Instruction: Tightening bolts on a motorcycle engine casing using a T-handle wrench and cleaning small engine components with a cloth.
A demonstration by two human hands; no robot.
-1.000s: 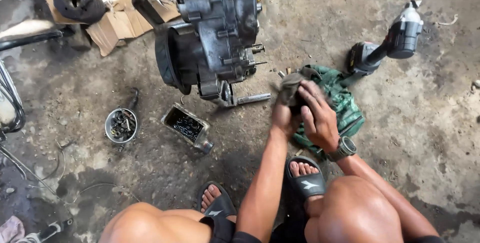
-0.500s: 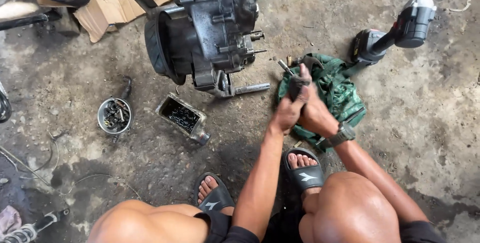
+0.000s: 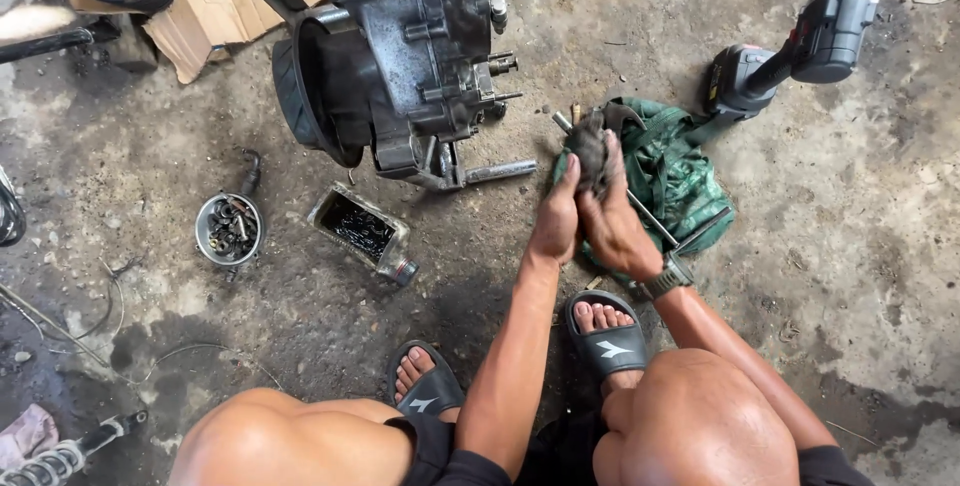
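Holding the small dirty part point(image 3: 590, 146) firmly between both hands works best: my left hand point(image 3: 556, 218) supports it from the left, my right hand point(image 3: 615, 231) closes on it from the right, both clamped together above the green cloth point(image 3: 680, 171), right of the engine point(image 3: 400, 56). Compared with before, my hands are lifted higher, the part raised off the cloth.
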